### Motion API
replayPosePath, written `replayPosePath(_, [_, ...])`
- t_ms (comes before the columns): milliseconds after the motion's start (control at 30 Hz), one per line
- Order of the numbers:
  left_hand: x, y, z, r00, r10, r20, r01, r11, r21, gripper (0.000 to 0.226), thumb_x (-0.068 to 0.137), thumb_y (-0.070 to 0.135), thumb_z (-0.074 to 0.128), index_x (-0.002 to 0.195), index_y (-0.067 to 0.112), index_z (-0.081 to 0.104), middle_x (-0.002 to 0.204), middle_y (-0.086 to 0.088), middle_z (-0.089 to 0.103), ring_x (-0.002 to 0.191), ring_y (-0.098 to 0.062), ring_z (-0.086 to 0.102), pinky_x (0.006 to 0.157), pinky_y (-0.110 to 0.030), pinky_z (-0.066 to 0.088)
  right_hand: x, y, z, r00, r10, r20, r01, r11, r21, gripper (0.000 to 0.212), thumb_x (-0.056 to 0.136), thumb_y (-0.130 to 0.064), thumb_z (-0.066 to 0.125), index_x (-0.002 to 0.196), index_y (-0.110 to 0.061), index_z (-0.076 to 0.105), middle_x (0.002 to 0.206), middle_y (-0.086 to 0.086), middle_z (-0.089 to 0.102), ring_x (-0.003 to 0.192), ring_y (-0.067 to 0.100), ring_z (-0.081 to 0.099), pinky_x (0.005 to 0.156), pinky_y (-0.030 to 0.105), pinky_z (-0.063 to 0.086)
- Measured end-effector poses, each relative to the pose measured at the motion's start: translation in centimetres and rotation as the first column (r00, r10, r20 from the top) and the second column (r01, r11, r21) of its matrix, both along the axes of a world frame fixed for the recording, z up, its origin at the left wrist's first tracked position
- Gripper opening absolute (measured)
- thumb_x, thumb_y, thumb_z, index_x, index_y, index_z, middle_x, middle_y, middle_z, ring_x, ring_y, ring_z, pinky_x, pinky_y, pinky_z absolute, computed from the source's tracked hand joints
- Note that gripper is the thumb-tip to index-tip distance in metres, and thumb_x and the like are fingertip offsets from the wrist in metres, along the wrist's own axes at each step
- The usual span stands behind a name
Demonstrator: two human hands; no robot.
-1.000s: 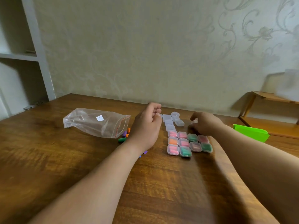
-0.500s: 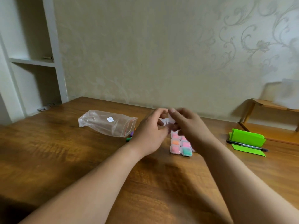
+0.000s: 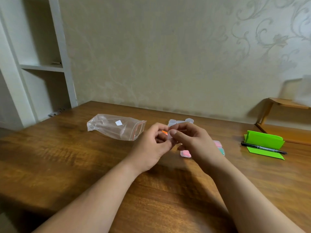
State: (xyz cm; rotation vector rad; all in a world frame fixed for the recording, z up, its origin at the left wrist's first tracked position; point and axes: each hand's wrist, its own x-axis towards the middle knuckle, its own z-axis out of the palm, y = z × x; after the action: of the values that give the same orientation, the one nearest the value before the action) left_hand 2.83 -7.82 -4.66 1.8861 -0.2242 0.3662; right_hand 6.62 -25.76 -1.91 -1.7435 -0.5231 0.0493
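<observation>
My left hand (image 3: pixel 152 147) and my right hand (image 3: pixel 193 142) meet above the wooden table (image 3: pixel 67 165), and together they pinch one small clear plastic box (image 3: pixel 170 136). An orange piece (image 3: pixel 164 132) shows between the fingers beside the box. Behind the hands lie several empty clear boxes (image 3: pixel 180 122). Filled boxes in pink and teal (image 3: pixel 186 153) lie on the table under my right hand, most of them hidden by it.
A clear zip bag (image 3: pixel 116 126) with a red seal lies left of the hands. At the right stand folded green paper (image 3: pixel 264 142) and a black marker (image 3: pixel 264 148). A white shelf unit (image 3: pixel 42 68) is at the far left, a low wooden shelf (image 3: pixel 286 105) at the far right.
A second ago my hands were apart over the boxes. They came together and picked up one clear box, and they now hold it a little nearer to me.
</observation>
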Motion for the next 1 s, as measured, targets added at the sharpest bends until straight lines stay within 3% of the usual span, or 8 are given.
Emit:
replayPosePath(133, [-0.03, 0.40, 0.18, 0.998, -0.060, -0.006, 0.060, 0.996, -0.063, 0.034, 0.101, 0.028, 0.075, 0.132, 0.038, 0.063, 0.106, -0.002, 0.077, 0.100, -0.021, 0.075, 0.091, -0.048, 0.064, 0.19, 0.24, -0.06, 0.998, 0.005, -0.059, -0.002, 0.999, 0.049, 0.019, 0.098, -0.033, 0.075, 0.109, -0.017, 0.074, 0.096, 0.002, 0.079, 0.093, 0.021, 0.075, 0.077, 0.036, 0.056])
replayPosePath(367, [-0.10, 0.49, 0.26, 0.995, -0.090, -0.049, 0.083, 0.988, -0.131, 0.021, 0.107, 0.029, 0.067, 0.126, 0.037, 0.070, 0.104, -0.005, 0.078, 0.100, -0.025, 0.076, 0.095, -0.057, 0.059, 0.33, 0.33, -0.16, 0.998, -0.025, -0.060, 0.028, 0.998, 0.057, 0.025, 0.096, -0.037, 0.076, 0.107, -0.015, 0.074, 0.091, -0.001, 0.077, 0.082, 0.013, 0.073, 0.076, 0.034, 0.055])
replayPosePath(600, [-0.17, 0.56, 0.26, 0.993, -0.099, -0.059, 0.091, 0.987, -0.132, 0.023, 0.105, 0.036, 0.069, 0.127, 0.036, 0.069, 0.102, -0.005, 0.079, 0.098, -0.022, 0.076, 0.092, -0.048, 0.060, 0.20, 0.40, -0.34, 0.999, -0.028, -0.046, 0.029, 0.999, 0.034, 0.020, 0.098, -0.028, 0.075, 0.102, -0.009, 0.071, 0.090, 0.003, 0.076, 0.084, 0.016, 0.073, 0.082, 0.040, 0.059])
replayPosePath(833, [-0.01, 0.77, 0.05, 0.992, -0.108, -0.061, 0.099, 0.986, -0.131, 0.018, 0.102, 0.036, 0.072, 0.120, 0.038, 0.071, 0.105, -0.008, 0.077, 0.098, -0.024, 0.075, 0.090, -0.050, 0.061, 0.01, 0.60, -0.43, 0.999, -0.041, -0.022, 0.041, 0.999, 0.002, 0.019, 0.098, -0.026, 0.074, 0.100, -0.008, 0.069, 0.088, 0.004, 0.076, 0.083, 0.017, 0.073, 0.079, 0.036, 0.060])
replayPosePath(1000, [0.01, 0.74, -0.01, 0.994, -0.088, -0.063, 0.080, 0.988, -0.129, 0.014, 0.104, 0.031, 0.070, 0.117, 0.036, 0.073, 0.101, -0.011, 0.076, 0.093, -0.023, 0.074, 0.084, -0.043, 0.061, -0.25, 0.77, -0.56, 0.999, -0.043, 0.004, 0.043, 0.999, -0.004, 0.015, 0.098, -0.025, 0.073, 0.098, -0.010, 0.068, 0.088, 0.006, 0.074, 0.083, 0.018, 0.073, 0.078, 0.033, 0.060])
